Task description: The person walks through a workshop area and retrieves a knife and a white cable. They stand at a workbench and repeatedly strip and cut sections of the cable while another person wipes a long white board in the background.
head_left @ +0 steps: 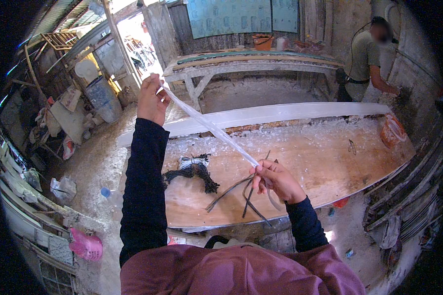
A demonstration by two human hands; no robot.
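Note:
A long whitish, translucent strip (209,126) is stretched taut on a slant between my two hands, over the wooden table (320,162). My left hand (153,101), raised high at the far left, pinches its upper end. Lower and nearer, my right hand (279,182) is closed on the other end. Several dark flat strips (248,199) spread out under and beside the right hand; whether its fingers also hold some of them I cannot tell. To their left on the table lies a bundle of black cords (194,174) with a white tie around it.
A long white board (280,114) runs along the table's far side. An orange net bag (393,130) sits at the right end. Behind stands a workbench (231,66) with an orange bucket (263,42). A co-worker (362,59) bends at the far right. A pink container (86,244) is on the floor at left.

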